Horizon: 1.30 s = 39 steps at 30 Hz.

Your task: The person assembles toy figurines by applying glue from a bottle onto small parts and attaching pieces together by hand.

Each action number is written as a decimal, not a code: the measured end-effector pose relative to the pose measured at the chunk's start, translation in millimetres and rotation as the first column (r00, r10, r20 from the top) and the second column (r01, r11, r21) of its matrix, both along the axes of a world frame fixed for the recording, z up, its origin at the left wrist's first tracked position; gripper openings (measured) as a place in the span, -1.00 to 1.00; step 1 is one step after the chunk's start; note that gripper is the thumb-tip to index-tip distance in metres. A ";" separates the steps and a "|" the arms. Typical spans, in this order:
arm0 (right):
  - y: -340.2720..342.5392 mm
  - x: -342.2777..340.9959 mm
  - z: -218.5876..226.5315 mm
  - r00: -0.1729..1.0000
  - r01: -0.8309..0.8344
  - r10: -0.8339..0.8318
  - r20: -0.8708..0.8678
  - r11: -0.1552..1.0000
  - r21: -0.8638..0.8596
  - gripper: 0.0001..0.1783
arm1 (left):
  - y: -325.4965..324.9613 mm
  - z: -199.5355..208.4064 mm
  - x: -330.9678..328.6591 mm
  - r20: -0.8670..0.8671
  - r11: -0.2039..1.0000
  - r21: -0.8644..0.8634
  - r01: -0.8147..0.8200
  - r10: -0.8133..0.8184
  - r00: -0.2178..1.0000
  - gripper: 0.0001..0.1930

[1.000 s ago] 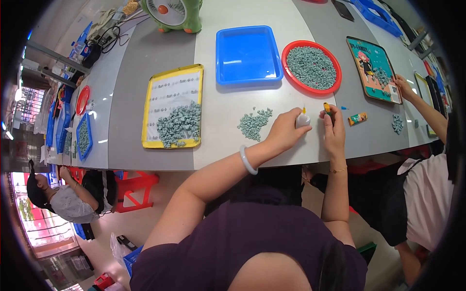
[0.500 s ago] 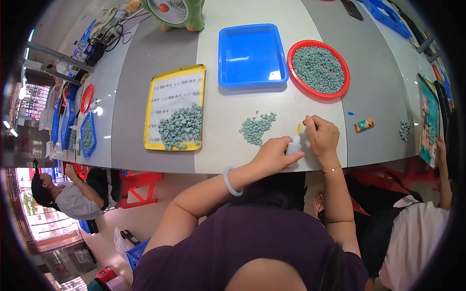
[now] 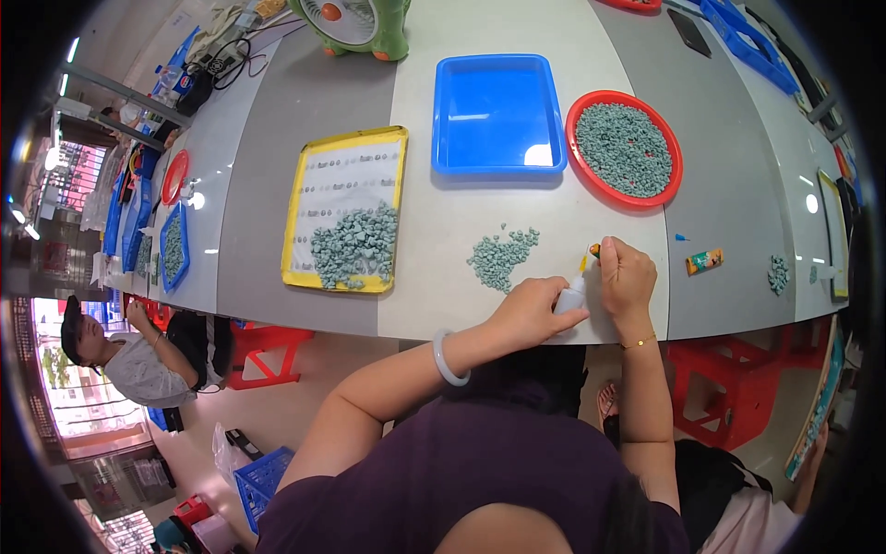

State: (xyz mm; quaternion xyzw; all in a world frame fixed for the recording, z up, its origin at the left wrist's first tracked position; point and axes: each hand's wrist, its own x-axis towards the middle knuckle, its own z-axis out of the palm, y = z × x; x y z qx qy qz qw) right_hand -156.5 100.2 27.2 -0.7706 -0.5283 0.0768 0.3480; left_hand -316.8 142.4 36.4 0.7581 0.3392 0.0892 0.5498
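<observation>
My left hand [image 3: 535, 312] is wrapped round a small white squeeze bottle [image 3: 573, 297] with a thin yellow nozzle. The bottle leans to the right, its tip close to my right hand [image 3: 628, 282]. Between the thumb and fingers of that right hand is a small dark and orange piece [image 3: 595, 250], too small to name. Just beyond the left hand lies a loose heap of grey-green stone chips [image 3: 503, 258] on the white tabletop. More chips [image 3: 355, 245] cover the near part of a yellow-edged tray [image 3: 400, 171] lined with printed paper.
Farther off stand a blue tray [image 3: 498, 115] and a red round tray [image 3: 675, 175] full of chips. To the right lie a small blue tip [image 3: 682, 237], an orange and green packet [image 3: 704, 261] and a chip pile [image 3: 778, 274]. A green fan [image 3: 392, 32] stands at the far edge.
The bottle has tilted further right, its nozzle nearer the piece in my right hand. A person at the right has lowered a decorated board below the table edge. The whole view has shifted slightly.
</observation>
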 end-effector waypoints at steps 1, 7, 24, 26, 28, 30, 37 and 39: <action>-0.1 0.1 -0.2 1.000 -0.003 0.003 -0.001 1.000 0.004 -0.59 | -0.1 2.3 0.2 -0.002 1.000 -0.031 0.002 -0.002 1.000 -0.65; 2.1 -0.5 0.8 1.000 -0.006 0.006 -0.016 1.000 0.023 -0.59 | -0.6 3.8 -0.7 -0.015 1.000 -0.017 -0.003 0.002 1.000 -0.65; 0.9 0.9 -1.4 1.000 0.008 -0.009 0.016 1.000 0.019 -0.55 | -2.3 1.8 0.3 0.023 0.999 0.033 -0.017 0.016 1.000 -0.63; 0.4 1.3 -6.7 1.000 0.008 -0.009 0.019 0.999 0.040 -0.55 | -2.0 3.8 0.0 0.008 1.000 -0.003 -0.017 0.017 1.000 -0.63; 0.9 1.7 -7.5 1.000 0.001 -0.003 0.021 0.998 0.060 -0.55 | -2.6 1.1 -0.2 0.009 0.999 0.018 -0.029 0.029 1.000 -0.62; 2.3 0.5 -6.1 1.000 -0.001 0.000 0.010 0.998 0.069 -0.55 | -2.3 1.4 -0.1 0.009 0.999 0.038 -0.037 0.037 0.999 -0.62; -0.8 4.7 -3.5 0.999 0.003 -0.001 -0.048 0.999 0.041 -0.54 | -3.6 6.7 1.3 -0.012 0.999 0.014 -0.035 0.035 0.999 -0.62; -4.0 5.8 -1.0 0.976 0.028 -0.002 -0.219 0.993 0.113 -0.62 | -5.7 5.2 1.4 -0.001 0.999 0.004 -0.044 0.044 0.999 -0.62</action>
